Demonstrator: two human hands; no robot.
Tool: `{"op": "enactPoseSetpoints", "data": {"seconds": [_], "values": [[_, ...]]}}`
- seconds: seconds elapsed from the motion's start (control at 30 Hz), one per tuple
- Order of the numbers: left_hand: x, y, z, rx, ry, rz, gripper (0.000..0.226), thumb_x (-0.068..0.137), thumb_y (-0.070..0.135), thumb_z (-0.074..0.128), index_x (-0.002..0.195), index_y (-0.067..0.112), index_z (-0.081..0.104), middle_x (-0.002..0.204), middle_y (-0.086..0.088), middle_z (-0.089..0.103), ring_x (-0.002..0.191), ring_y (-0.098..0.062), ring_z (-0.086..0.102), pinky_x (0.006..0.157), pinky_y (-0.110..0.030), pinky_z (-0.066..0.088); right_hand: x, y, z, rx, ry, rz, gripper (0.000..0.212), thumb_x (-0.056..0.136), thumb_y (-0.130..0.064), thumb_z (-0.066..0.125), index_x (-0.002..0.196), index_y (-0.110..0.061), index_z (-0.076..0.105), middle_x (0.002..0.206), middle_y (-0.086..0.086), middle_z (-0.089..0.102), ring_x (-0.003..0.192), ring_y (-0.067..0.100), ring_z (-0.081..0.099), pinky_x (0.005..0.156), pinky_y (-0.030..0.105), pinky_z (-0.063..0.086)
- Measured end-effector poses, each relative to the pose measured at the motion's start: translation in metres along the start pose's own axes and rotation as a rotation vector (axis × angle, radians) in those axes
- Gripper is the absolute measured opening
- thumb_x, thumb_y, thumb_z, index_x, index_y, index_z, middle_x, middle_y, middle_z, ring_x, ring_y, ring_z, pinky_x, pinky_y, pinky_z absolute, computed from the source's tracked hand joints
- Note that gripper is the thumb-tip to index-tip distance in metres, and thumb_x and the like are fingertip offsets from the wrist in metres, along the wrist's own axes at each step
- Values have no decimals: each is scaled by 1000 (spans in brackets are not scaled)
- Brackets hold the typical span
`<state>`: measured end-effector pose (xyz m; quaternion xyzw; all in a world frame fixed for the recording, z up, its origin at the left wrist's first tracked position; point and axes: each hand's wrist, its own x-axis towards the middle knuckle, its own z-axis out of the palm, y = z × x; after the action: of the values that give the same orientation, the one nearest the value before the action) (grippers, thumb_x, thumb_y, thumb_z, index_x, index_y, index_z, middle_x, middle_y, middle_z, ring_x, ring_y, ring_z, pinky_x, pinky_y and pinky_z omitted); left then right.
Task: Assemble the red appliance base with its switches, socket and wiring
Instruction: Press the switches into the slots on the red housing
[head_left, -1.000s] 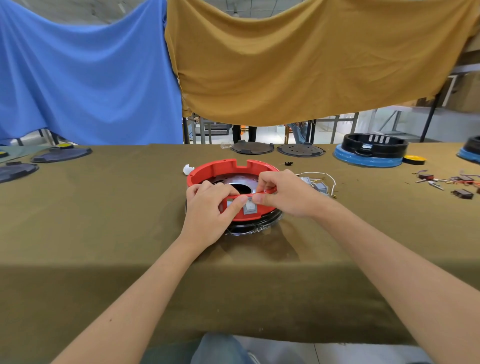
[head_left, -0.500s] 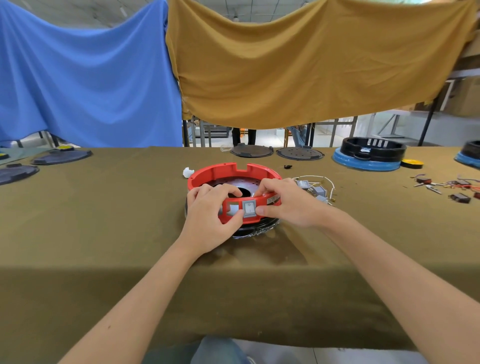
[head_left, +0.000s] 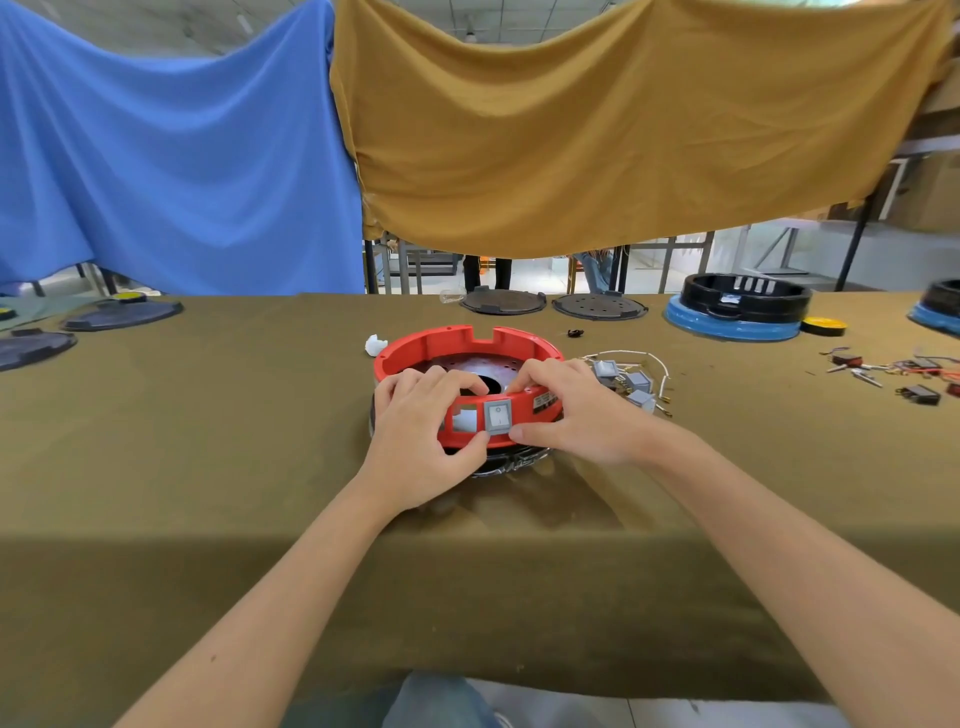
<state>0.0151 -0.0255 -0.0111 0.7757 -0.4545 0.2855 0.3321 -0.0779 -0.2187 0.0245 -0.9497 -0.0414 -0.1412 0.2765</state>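
Now the red base (head_left: 415, 347) lies in the middle of the counter (head_left: 208, 441), just in front of the person. The left hand (head_left: 421, 441) grips its near wall at about 7 o'clock, fingers curled over the rim and thumb under the front. The right hand (head_left: 566, 415) holds the wall at 5 o'clock in the same grip.

One grey switch (head_left: 498, 418) sits in its window; the window (head_left: 464, 419) just left of it is open. I think a good way is to press the switch square until both clips catch, thumbs supporting the wall from below. The spare switches and wires (head_left: 631, 382) wait at 3 o'clock.

Compared with one second ago, the base is turned so its front faces the camera more, and the thumbs have moved down off the switch face.
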Motion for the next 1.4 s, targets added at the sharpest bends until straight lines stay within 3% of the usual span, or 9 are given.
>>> {"op": "enactPoseSetpoints", "data": {"seconds": [0.3,0.43,0.5,0.6,0.93,1.1,1.2,1.3,1.4], "values": [[0,-1,1,-54,29,-22,36,76,32,64,111,35,59,84,35,48,83,-6,47,97,-25,24,2,-7,9,-110,111,-32,23,85,-35,71,97,-31,51,102,-14,55,107,13,35,81,30,36],[-1,-2,1,-69,28,-33,31,79,37,61,110,33,60,81,24,52,83,-7,47,99,-30,27,-2,-5,9,20,83,-3,13,89,-28,62,99,-28,53,104,-9,54,113,14,33,86,30,35],[-1,-1,0,-78,35,-41,29,82,46,57,108,34,61,76,19,51,83,-5,48,98,-29,27,-3,-5,8,72,75,9,9,94,-35,57,100,-29,56,106,-9,54,115,12,33,88,28,35],[0,0,1,-77,55,-50,27,86,51,54,105,33,63,72,22,46,81,-3,48,96,-29,28,-2,-6,11,47,110,19,16,96,-44,55,100,-28,57,105,-10,56,113,10,34,89,27,36],[2,1,4,-81,73,-92,14,90,44,58,97,32,61,66,19,42,79,-3,47,94,-28,26,4,-16,22,-103,250,55,12,97,-35,56,95,-24,52,93,-9,53,109,14,35,89,39,41],[1,2,2,-105,67,-93,25,88,49,55,101,28,62,74,14,52,82,-7,49,97,-27,27,0,-12,29,-73,343,0,12,95,-33,60,98,-22,58,93,-12,54,105,13,37,86,28,34],[0,2,2,-42,56,-57,28,89,50,48,97,28,64,82,14,58,82,-10,49,96,-32,30,-13,0,30,9,335,-72,25,98,-32,57,122,-24,60,119,-11,52,118,6,38,96,17,32],[1,0,4,11,71,-51,27,90,52,52,97,29,66,80,15,58,80,-10,48,92,-30,29,-20,19,23,89,525,53,38,97,-25,58,135,-24,52,125,-5,48,122,10,41,101,23,36],[4,-2,7,64,109,-64,22,88,44,68,96,23,69,82,12,60,83,-14,49,89,-30,29,-18,45,4,-98,694,341,37,92,-15,58,129,-16,52,118,6,54,114,22,43,94,33,39]]}}
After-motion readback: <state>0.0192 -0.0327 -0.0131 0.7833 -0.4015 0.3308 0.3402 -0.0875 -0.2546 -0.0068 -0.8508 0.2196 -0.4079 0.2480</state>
